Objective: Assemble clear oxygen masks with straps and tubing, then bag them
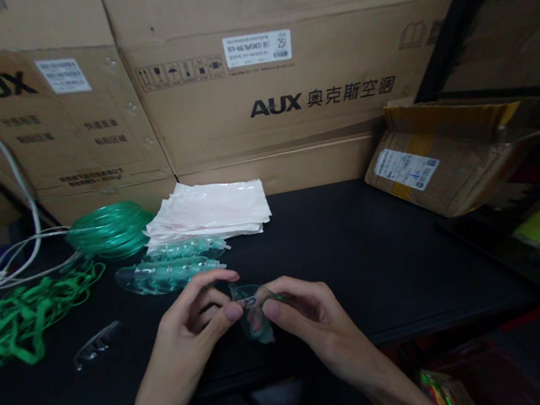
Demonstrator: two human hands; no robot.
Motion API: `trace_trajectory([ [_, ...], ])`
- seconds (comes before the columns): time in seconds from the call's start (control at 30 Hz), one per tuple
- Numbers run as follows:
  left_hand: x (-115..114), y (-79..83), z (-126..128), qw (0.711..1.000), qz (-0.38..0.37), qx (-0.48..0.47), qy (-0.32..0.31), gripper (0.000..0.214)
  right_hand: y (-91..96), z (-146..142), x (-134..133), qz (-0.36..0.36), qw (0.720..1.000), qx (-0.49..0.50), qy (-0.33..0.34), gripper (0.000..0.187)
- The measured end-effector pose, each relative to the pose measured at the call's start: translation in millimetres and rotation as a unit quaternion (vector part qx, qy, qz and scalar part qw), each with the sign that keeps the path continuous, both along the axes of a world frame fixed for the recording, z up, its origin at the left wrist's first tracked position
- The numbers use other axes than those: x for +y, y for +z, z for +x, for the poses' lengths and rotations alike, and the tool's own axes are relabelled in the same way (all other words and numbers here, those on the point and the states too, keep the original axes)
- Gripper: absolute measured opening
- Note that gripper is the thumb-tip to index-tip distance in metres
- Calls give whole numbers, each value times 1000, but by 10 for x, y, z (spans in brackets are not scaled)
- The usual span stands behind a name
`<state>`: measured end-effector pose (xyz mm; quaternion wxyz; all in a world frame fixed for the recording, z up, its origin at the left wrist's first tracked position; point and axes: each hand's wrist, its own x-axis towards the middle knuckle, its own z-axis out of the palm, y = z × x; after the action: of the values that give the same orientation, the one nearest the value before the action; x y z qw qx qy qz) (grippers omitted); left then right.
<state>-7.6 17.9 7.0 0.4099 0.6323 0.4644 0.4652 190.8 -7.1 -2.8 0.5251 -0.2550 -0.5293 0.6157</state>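
Observation:
Between my hands, above the front edge of the black table, is a clear green plastic mask (257, 326) with a small pale fitting on it. My right hand (318, 318) grips its upper right part, thumb in front and fingers behind. On the opposite side, my left hand (200, 321) has its thumb tip pressed at the fitting, the other fingers curled; part of its grip is hidden. Just beyond my left hand lie nested clear green masks (169, 274) with pale connectors. A stack of white plastic packets (215, 209) rests behind them.
Coiled green tubing (108, 228), tangled green elastic straps (38, 312) and a white cable (35, 228) lie left. A clear plastic piece (95, 345) sits on the black table (344, 237). Large cardboard boxes (278, 132) stand behind; an opened carton (443, 157) is at right.

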Motion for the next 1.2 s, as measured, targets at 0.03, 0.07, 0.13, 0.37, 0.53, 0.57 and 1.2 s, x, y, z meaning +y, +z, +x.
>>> trace_trajectory([
  [0.03, 4, 0, 9, 1000, -1, -5, 16, 44, -4, -9, 1, -1, 1000, -6, -8, 26],
  [0.07, 5, -2, 17, 1000, -1, -6, 29, 46, -5, -20, 3, 0, 1000, -13, -17, 25],
  [0.13, 3, -14, 27, 999, 1, -5, 49, 44, -3, -39, 6, 5, 999, -25, -33, 26],
  [0.37, 6, -124, 16, 997, -49, -36, 47, 41, -5, -67, 29, 30, 995, -49, -77, 24],
  [0.53, 9, -148, 28, 996, -56, -69, 31, 40, -25, -74, 22, 30, 996, -56, -68, 25],
  [0.57, 4, -141, 33, 995, -57, -73, 26, 39, -28, -73, 20, 29, 995, -56, -71, 25],
  [1.2, 40, -138, 35, 999, 12, -34, 6, 24, -125, -203, 6, 24, 975, -52, -215, 21],
])
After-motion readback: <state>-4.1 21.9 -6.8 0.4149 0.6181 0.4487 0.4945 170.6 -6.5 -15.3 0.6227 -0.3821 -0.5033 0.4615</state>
